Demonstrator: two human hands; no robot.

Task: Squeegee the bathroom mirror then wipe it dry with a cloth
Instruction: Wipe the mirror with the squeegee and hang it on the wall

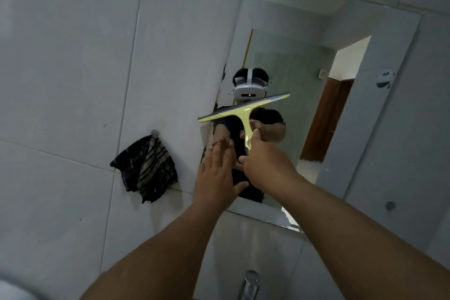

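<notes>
Right hand gripping squeegee handle, blade on mirror; left hand spread flat on glass. Cloth hung beside. Best drawn down evenly, firm pressure.

The bathroom was dim and evenly grey, with a cool cast over the wall tiles. The brightest patch was the doorway reflected at the far right of the mirror, where daylight blew out to near white. A small bright glint sat on the mirror's near lower edge. Shadows were soft and weak. The wide lens tilted and bowed the tile joints, most strongly toward the edges. Near forearms were soft, and a pale blurred shape filled the near left corner. The tap at the bottom was out of focus. Fine detail looked smeared.
</notes>
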